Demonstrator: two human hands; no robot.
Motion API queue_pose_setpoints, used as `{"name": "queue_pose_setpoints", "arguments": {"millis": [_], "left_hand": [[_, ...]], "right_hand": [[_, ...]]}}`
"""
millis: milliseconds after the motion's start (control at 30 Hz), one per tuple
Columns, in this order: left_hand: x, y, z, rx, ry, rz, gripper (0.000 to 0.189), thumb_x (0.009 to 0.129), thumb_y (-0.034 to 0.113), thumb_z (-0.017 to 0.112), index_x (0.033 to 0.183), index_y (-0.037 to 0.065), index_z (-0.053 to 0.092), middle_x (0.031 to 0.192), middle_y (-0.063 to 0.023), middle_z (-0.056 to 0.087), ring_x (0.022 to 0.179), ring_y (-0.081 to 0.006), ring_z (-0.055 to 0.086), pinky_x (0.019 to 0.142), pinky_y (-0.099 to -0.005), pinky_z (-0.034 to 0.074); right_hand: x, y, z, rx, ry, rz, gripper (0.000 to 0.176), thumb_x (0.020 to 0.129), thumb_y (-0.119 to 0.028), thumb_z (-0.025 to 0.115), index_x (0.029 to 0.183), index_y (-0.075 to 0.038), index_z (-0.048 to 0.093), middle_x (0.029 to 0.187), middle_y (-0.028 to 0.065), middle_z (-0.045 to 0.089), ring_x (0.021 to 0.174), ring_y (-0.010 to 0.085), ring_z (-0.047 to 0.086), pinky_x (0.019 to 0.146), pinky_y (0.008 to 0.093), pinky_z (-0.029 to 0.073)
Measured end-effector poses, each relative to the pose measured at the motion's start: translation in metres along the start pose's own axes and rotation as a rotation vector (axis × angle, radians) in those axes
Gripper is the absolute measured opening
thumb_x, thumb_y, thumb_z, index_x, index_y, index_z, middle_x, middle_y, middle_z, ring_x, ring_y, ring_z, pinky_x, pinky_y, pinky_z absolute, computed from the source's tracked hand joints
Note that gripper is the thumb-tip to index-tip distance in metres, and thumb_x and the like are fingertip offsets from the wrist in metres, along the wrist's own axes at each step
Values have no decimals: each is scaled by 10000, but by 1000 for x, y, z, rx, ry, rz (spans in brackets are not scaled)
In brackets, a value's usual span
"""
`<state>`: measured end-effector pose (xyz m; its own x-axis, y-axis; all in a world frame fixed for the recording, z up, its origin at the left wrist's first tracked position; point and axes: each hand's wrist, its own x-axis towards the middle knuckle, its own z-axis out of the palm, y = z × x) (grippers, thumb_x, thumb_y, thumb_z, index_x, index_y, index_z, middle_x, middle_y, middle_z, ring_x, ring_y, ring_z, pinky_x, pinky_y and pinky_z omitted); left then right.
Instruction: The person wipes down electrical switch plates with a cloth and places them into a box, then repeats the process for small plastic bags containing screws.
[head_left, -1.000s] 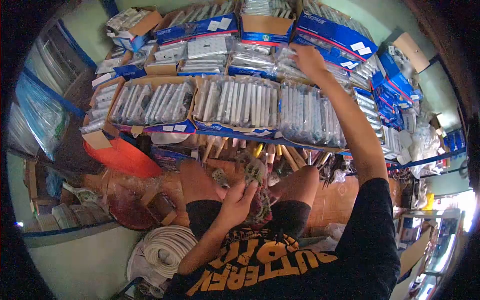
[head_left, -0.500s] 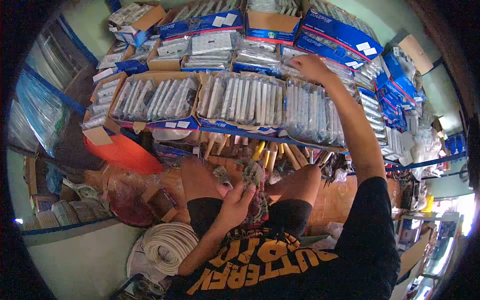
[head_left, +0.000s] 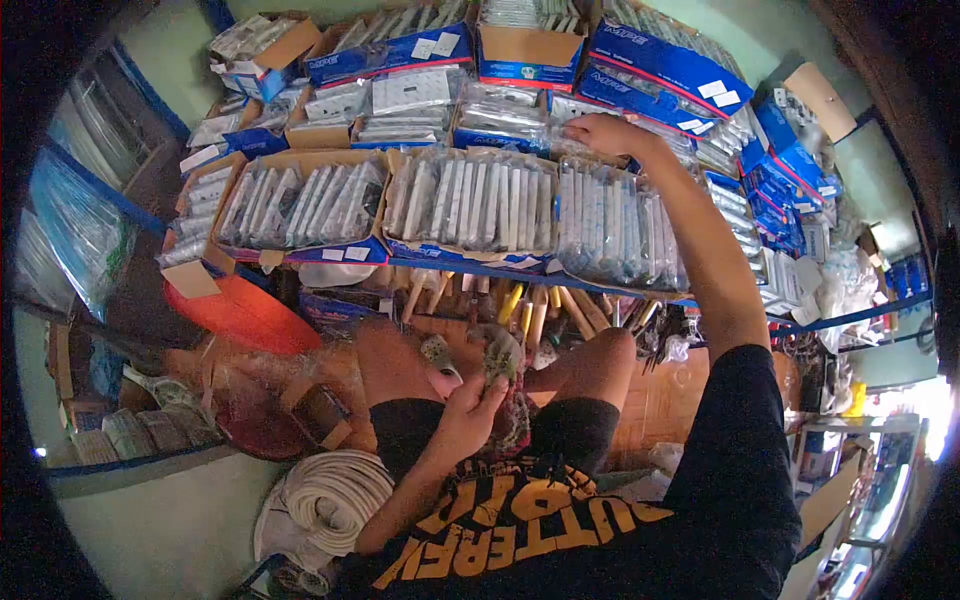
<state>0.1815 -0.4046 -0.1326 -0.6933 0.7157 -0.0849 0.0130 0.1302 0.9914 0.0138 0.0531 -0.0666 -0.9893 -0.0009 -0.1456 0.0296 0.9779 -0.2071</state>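
My right hand [head_left: 600, 135] reaches over the front row of boxes and touches the plastic-wrapped packs [head_left: 575, 108] in the row behind; its fingertips are too small to make out clearly. Near my knees, my left hand [head_left: 468, 415] is closed round a crumpled, mottled grey-green cloth [head_left: 502, 358]. Below my right forearm stands a box of upright wrapped packs [head_left: 612, 220], and left of it is another box of white packs [head_left: 472, 200].
Blue cartons [head_left: 665, 85] are stacked at the back. Wooden handles [head_left: 540, 312] stick out under the shelf. A red-orange basin [head_left: 245, 315] lies at the left, with a coil of white cable [head_left: 340, 500] below it.
My right hand has come down slightly onto the wrapped packs, moving a little left. My left hand still holds the cloth. The whole view has shifted slightly.
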Motion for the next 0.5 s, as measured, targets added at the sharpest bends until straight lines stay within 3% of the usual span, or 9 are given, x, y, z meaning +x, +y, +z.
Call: {"name": "queue_pose_setpoints", "arguments": {"millis": [67, 167, 233, 300, 367, 500], "left_hand": [[-2, 0, -2, -37, -44, -108, 273, 990, 254, 457, 943, -11, 501, 682, -22, 427, 649, -100, 364, 590, -290, 371], [-1, 1, -2, -49, 20, -32, 283, 991, 265, 457, 919, -6, 497, 670, -8, 399, 634, -88, 341, 562, -283, 342], [-1, -1, -8, -37, 5, -73, 292, 991, 273, 457, 901, -3, 489, 666, -3, 387, 631, -83, 331, 554, -285, 330], [-3, -10, -9, -22, -14, -124, 303, 992, 281, 457, 883, -1, 481, 661, 3, 375, 627, -77, 321, 546, -287, 318], [-1, -31, -11, 19, 26, 1, 294, 991, 285, 461, 877, 14, 467, 646, 10, 344, 601, -72, 310, 529, -291, 313], [-2, 1, -13, -89, 68, -44, 291, 989, 282, 467, 858, 22, 446, 635, 22, 297, 587, -69, 291, 518, -298, 302]], "right_hand": [[0, 8, 6, 22, 56, 14, 404, 965, -366, 419, 1148, -42, 576, 1085, 201, 617, 998, 331, 597, 874, 405, 453], [-4, -1, -2, 59, 203, 26, 399, 953, -354, 452, 1182, -44, 555, 1127, 181, 602, 1023, 351, 588, 887, 398, 459], [3, 6, -11, -104, 473, 0, 355, 923, -295, 513, 1155, -31, 563, 1113, 171, 595, 1026, 364, 586, 867, 405, 483], [-5, -23, -22, -215, 483, 110, 303, 873, -237, 572, 1093, -30, 593, 1067, 167, 596, 986, 360, 600, 823, 425, 504], [1, -33, -29, -572, 212, 321, 266, 822, -200, 618, 1039, -47, 613, 1050, 171, 589, 935, 350, 611, 798, 445, 509], [14, -14, -24, -524, 335, 291, 271, 758, -162, 667, 1008, -71, 617, 1021, 157, 588, 900, 348, 614, 806, 452, 505]]}}
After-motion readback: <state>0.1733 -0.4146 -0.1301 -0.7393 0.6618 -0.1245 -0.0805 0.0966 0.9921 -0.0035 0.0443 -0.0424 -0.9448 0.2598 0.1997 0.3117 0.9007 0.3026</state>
